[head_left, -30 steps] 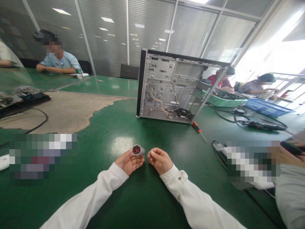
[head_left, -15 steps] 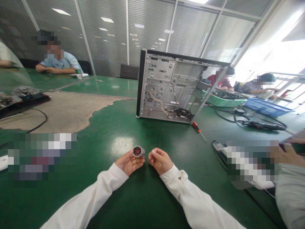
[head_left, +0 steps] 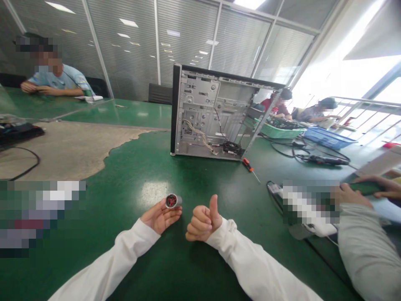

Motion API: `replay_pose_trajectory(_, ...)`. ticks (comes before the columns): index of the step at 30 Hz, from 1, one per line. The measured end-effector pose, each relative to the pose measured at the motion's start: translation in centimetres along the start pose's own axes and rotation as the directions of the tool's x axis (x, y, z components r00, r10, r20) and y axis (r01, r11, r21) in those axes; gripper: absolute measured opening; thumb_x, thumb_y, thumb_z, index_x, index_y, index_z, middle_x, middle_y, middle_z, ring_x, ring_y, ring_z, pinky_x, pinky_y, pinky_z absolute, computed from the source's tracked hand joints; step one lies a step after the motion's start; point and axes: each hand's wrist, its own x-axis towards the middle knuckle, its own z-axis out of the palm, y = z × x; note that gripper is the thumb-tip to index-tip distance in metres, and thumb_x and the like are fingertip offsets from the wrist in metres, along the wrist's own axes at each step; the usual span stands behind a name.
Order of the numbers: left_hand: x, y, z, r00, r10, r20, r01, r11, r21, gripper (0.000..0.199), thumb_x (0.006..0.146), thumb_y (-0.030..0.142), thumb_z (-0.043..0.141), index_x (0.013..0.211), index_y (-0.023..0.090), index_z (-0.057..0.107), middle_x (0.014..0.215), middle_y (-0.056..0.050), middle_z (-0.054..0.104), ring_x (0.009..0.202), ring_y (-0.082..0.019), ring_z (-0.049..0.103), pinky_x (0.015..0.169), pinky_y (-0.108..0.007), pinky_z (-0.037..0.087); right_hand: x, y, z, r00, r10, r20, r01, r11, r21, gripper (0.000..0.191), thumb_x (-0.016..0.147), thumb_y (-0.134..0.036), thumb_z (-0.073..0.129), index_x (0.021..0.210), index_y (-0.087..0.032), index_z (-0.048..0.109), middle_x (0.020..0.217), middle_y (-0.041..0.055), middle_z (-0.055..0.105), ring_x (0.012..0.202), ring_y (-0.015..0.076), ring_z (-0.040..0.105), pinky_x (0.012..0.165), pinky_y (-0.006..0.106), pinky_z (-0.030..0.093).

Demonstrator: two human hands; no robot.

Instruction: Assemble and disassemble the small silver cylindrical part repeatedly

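A short grey cylinder point(head_left: 173, 201) with red and black parts at its open end rests in my left hand point(head_left: 161, 216), between the thumb and fingers. To its right, my right hand point(head_left: 203, 219) is held over the green table point(head_left: 150, 255) with the fingers curled in and the thumb pointing up; nothing shows in it. Beyond both hands an open computer case point(head_left: 216, 113) stands upright, with loose wires and a black fan inside. An orange and black screwdriver point(head_left: 249, 166) lies by the case's lower right corner.
At right are a power strip point(head_left: 308, 209), cables, a green basket point(head_left: 282, 130), a blue basket point(head_left: 328, 138) and a person's grey sleeve point(head_left: 366, 246). Black equipment point(head_left: 20, 133) sits at far left. Other people sit around the table.
My right thumb has lifted off the fingers and now points up, and the hand has turned. The view has swung right, so the case and table things appear farther left.
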Motion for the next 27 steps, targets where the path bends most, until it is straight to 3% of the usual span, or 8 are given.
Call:
replay_pose_trajectory(2, 0.09, 0.02, -0.23, 1.000, -0.002, 0.007, 0.002, 1.000, 0.008, 0.032, 0.082, 0.024, 0.035, 0.089, 0.000, 0.055, 0.082, -0.016, 0.065, 0.077, -0.018, 0.060, 0.076, -0.027, 0.045, 0.01, 0.09, -0.10, 0.999, 0.006, 0.037, -0.005, 1.000, -0.005, 0.068, 0.055, -0.078, 0.006, 0.036, -0.017, 0.027, 0.027, -0.0071, 0.021, 0.029, 0.0045, 0.024, 0.037, 0.021, 0.023)
replay_pose_trajectory(7, 0.30, 0.08, -0.63, 1.000, -0.011, 0.027, 0.011, 1.000, 0.014, 0.034, 0.082, 0.024, 0.035, 0.102, 0.001, 0.050, 0.084, -0.015, 0.065, 0.080, -0.018, 0.060, 0.078, -0.028, 0.045, -0.10, 0.06, -0.52, 0.996, 0.064, -0.062, -0.067, 0.997, -0.048, 0.070, 0.043, -0.078, -0.009, 0.035, -0.018, 0.025, 0.023, -0.0071, 0.019, 0.028, 0.0045, 0.025, 0.038, 0.023, 0.026)
replay_pose_trajectory(10, 0.29, 0.11, -0.64, 0.999, -0.014, 0.037, 0.014, 1.000, 0.015, 0.033, 0.082, 0.024, 0.036, 0.100, 0.002, 0.051, 0.084, -0.014, 0.065, 0.080, -0.018, 0.060, 0.078, -0.028, 0.045, -0.13, -0.01, -0.48, 0.995, 0.080, -0.060, -0.084, 0.994, -0.065, 0.071, 0.043, -0.076, -0.014, 0.035, -0.018, 0.026, 0.023, -0.0066, 0.021, 0.028, 0.0048, 0.026, 0.038, 0.024, 0.026)
replay_pose_trajectory(15, 0.21, 0.17, -0.49, 0.998, -0.011, 0.054, 0.010, 1.000, 0.012, 0.031, 0.082, 0.023, 0.036, 0.091, 0.002, 0.056, 0.084, -0.015, 0.065, 0.080, -0.018, 0.060, 0.077, -0.026, 0.046, -0.02, 0.07, -0.15, 0.997, 0.073, 0.032, -0.072, 0.997, -0.042, 0.074, 0.046, -0.076, -0.013, 0.034, -0.017, 0.030, 0.024, -0.0058, 0.024, 0.028, 0.0049, 0.028, 0.039, 0.024, 0.026)
replay_pose_trajectory(20, 0.29, 0.21, -0.51, 0.999, -0.033, 0.020, 0.033, 0.999, 0.017, 0.032, 0.083, 0.023, 0.035, 0.098, 0.002, 0.053, 0.085, -0.014, 0.065, 0.080, -0.017, 0.060, 0.079, -0.026, 0.045, -0.08, 0.31, -0.42, 0.994, 0.105, -0.038, -0.108, 0.991, -0.081, 0.072, 0.044, -0.076, -0.012, 0.033, -0.017, 0.028, 0.021, -0.0062, 0.022, 0.026, 0.0040, 0.027, 0.040, 0.025, 0.028)
replay_pose_trajectory(23, 0.31, 0.17, -0.56, 0.999, -0.031, 0.021, 0.031, 0.999, 0.015, 0.034, 0.082, 0.024, 0.037, 0.104, 0.001, 0.049, 0.086, -0.014, 0.065, 0.080, -0.017, 0.060, 0.079, -0.026, 0.045, -0.10, 0.43, -0.59, 0.994, 0.104, -0.037, -0.108, 0.988, -0.112, 0.069, 0.046, -0.078, -0.005, 0.034, -0.017, 0.027, 0.020, -0.0067, 0.023, 0.026, 0.0037, 0.026, 0.039, 0.025, 0.029)
replay_pose_trajectory(27, 0.29, 0.12, -0.55, 0.999, -0.013, 0.029, 0.012, 1.000, 0.024, 0.033, 0.082, 0.023, 0.037, 0.102, 0.002, 0.050, 0.085, -0.014, 0.065, 0.080, -0.018, 0.060, 0.078, -0.026, 0.045, -0.12, 0.46, -0.49, 0.991, 0.065, 0.117, -0.052, 0.993, -0.108, 0.062, 0.058, -0.074, 0.030, 0.035, -0.017, 0.028, 0.025, -0.0088, 0.025, 0.027, 0.0026, 0.027, 0.041, 0.024, 0.029)
